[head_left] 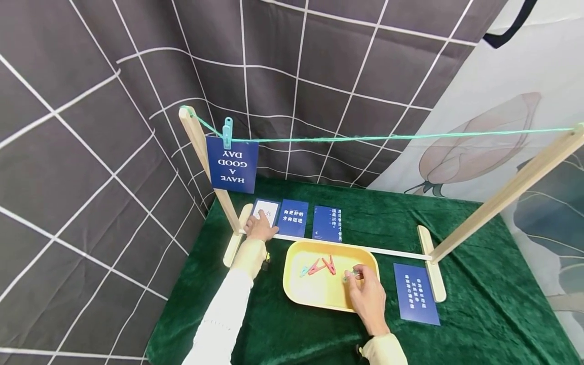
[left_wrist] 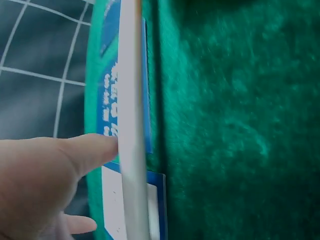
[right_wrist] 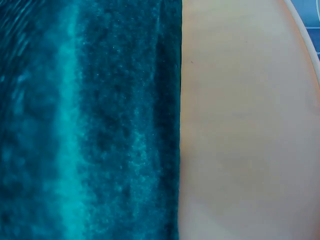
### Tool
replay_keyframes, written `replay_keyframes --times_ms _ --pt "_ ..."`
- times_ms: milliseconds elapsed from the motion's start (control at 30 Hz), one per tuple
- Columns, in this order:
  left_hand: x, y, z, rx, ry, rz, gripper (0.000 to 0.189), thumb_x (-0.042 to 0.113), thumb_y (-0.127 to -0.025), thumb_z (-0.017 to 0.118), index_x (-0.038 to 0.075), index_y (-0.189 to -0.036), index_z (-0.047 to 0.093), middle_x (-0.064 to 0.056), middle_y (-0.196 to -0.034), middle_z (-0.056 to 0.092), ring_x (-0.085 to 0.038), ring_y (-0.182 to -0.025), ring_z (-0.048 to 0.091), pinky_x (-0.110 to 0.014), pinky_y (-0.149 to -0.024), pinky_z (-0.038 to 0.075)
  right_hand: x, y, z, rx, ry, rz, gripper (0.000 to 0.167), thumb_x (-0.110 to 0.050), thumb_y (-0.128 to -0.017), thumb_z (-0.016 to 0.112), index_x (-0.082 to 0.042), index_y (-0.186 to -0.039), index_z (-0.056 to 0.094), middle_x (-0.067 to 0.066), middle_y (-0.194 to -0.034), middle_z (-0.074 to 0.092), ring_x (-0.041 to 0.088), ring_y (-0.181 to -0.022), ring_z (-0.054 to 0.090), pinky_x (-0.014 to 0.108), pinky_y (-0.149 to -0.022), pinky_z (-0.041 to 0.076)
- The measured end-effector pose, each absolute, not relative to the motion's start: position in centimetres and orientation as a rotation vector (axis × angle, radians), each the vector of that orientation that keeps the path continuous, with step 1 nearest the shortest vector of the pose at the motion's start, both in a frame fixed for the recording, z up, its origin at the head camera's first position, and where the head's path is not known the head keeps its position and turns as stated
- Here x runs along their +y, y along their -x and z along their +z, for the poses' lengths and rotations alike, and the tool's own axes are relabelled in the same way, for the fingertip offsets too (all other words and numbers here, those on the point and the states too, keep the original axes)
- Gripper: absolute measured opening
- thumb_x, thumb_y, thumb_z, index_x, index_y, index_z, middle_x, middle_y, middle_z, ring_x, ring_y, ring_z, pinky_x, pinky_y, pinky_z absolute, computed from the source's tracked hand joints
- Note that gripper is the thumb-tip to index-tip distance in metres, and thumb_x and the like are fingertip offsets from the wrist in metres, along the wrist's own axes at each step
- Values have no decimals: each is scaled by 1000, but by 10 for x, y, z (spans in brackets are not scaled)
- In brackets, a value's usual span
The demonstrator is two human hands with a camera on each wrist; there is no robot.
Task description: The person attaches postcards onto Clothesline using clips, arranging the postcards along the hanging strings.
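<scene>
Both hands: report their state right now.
Left hand: open, fingers over the white-and-blue card.
Right hand: closed, pinching a green clothespin at the yellow tray.

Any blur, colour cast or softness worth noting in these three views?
Head: mostly crisp, lettering on the hanging card readable; left wrist: soft, lettering on the blue card behind the white bar smeared; right wrist: hazy, the tray nearly featureless, the cloth bluer than in the head view.

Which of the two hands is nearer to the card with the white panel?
The left. The left hand reaches over the near part of the card with the white panel; the right hand is well off to its right, at the yellow tray.
</scene>
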State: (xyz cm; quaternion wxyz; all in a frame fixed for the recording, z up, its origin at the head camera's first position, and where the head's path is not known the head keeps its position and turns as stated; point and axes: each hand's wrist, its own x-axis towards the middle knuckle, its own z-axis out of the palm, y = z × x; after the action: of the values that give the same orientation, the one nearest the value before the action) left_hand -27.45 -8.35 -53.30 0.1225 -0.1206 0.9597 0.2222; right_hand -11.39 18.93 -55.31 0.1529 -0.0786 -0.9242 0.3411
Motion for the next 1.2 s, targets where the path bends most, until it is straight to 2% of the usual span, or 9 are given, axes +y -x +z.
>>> replay_keyframes --times_ms 133,467,667,833,1000,1100,1200 --pt "-87 278 -540 2781 340 574 84 39 -83 62 0 -142 18 -36 -134 27 -48 -119 30 -57 -98 22 188 113 -554 -2638 228 989 23 -26 -84 65 -9 -99 59 5 -81 58 20 -71 50 37 -66 40" --pt "-90 281 -549 2904 376 516 75 41 -80 67 -11 -127 40 -29 -116 40 -42 -108 37 -54 -91 27 188 113 -551 -2650 211 971 25 -28 -84 64 -9 -99 59 5 -82 57 20 -71 50 37 -66 40" --pt "-92 275 -547 2890 368 522 55 42 -80 66 -7 -104 58 -23 -112 41 -38 -106 36 -51 -91 25 189 113 -553 -2652 198 964 26 -31 -85 63 -10 -100 59 4 -83 58 19 -72 51 37 -66 40" --pt "-89 270 -540 2889 374 568 43 38 -82 66 -3 -97 63 -25 -114 43 -40 -107 37 -51 -93 24 190 113 -554 -2643 205 970 25 -30 -86 63 -10 -99 59 5 -83 58 20 -72 51 37 -66 39" --pt "-86 270 -540 2922 382 605 38 33 -81 68 -4 -91 64 -28 -110 47 -41 -103 40 -50 -92 26 190 113 -555 -2636 203 975 24 -29 -85 63 -10 -99 59 5 -83 58 19 -72 51 37 -66 40" --pt "-85 272 -542 2944 380 616 39 31 -79 70 -4 -92 64 -27 -106 49 -40 -99 42 -50 -90 28 190 112 -554 -2639 203 977 24 -29 -85 63 -10 -99 59 5 -83 58 19 -72 50 37 -66 40" --pt "-84 272 -542 2934 400 651 50 31 -77 72 -4 -111 58 -31 -112 48 -42 -103 41 -51 -93 29 189 110 -553 -2647 223 994 24 -29 -85 63 -10 -98 59 5 -83 58 20 -72 50 37 -67 40"
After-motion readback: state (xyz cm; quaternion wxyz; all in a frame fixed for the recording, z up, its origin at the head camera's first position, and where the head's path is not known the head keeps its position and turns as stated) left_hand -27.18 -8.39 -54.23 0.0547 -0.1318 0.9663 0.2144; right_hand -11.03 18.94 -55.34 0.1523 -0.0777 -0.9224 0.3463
